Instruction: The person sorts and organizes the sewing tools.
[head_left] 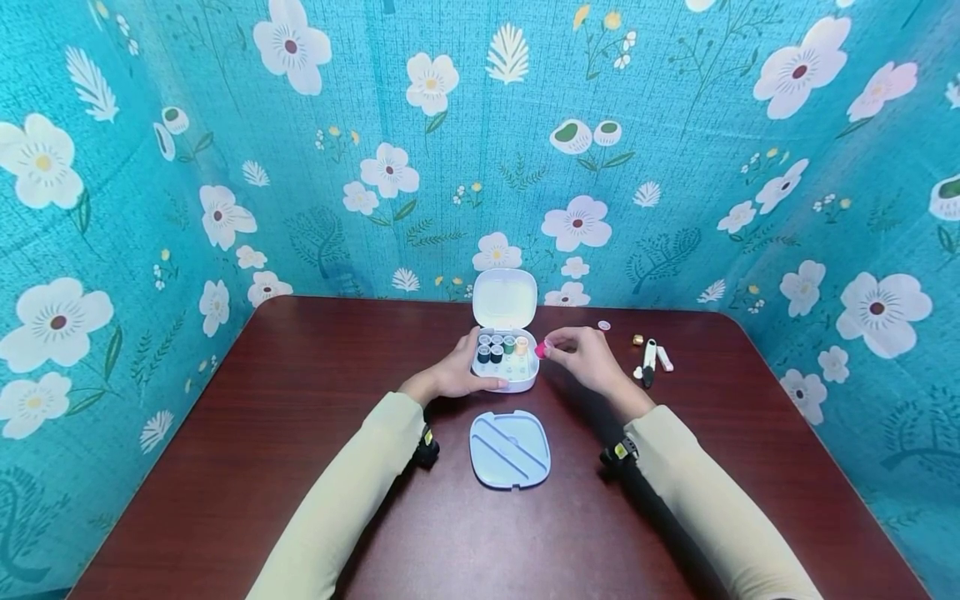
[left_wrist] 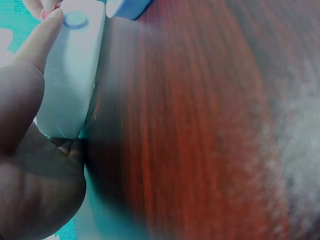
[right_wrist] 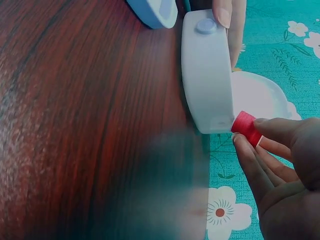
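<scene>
A small white sewing box (head_left: 517,387) stands with its hinged lid (head_left: 505,298) raised. My left hand (head_left: 453,372) grips its left side, the thumb lying across the front near a round button (right_wrist: 206,26). Inside, several dark thread spools (head_left: 483,353) stand at the left, beside a green spool (head_left: 509,344) and a peach one (head_left: 522,344). At the box's right edge, my right hand (head_left: 588,358) pinches a red thread spool (right_wrist: 247,128) between thumb and fingertips. In the right wrist view the red spool is tilted, close to the box's corner.
A pale blue tray-like cover (head_left: 512,450) with diagonal ridges lies in front of the box. To the right lie thread snips (head_left: 649,360), a small white piece (head_left: 664,359), a gold-coloured piece (head_left: 638,340) and a small pale disc (head_left: 603,325). Flowered blue cloth (head_left: 465,167) hangs behind the table.
</scene>
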